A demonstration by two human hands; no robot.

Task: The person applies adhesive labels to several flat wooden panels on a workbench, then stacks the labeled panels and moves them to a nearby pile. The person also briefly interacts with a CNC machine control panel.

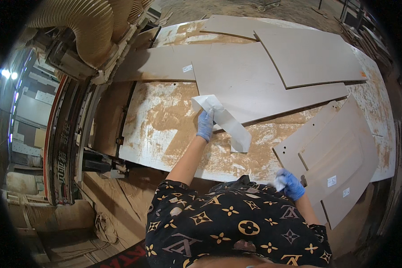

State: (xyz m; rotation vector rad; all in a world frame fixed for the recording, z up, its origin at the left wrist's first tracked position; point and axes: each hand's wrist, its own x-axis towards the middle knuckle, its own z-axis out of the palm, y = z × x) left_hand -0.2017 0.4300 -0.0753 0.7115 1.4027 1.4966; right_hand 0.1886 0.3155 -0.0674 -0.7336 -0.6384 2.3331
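My left hand (205, 125), in a blue glove, pinches a long white paper strip (231, 126) that looks like label backing. The strip folds over at the fingers, and its free end hangs down to the right above the dusty worktable (156, 138). Beneath it lies the edge of a large grey board (250, 80). Close to my body at the right, my gloved right hand (291, 185) is closed on a small white piece (279, 182), whose kind is unclear. Beside that hand lie several overlapping grey panels (344, 152) with white labels (331, 181).
Another grey panel (312, 58) overlaps the large board at the far right. A labelled board (161, 62) reaches under the machine on the left, which carries a ribbed hose (91, 31) and a long rail (58, 147). Sawdust covers much of the table.
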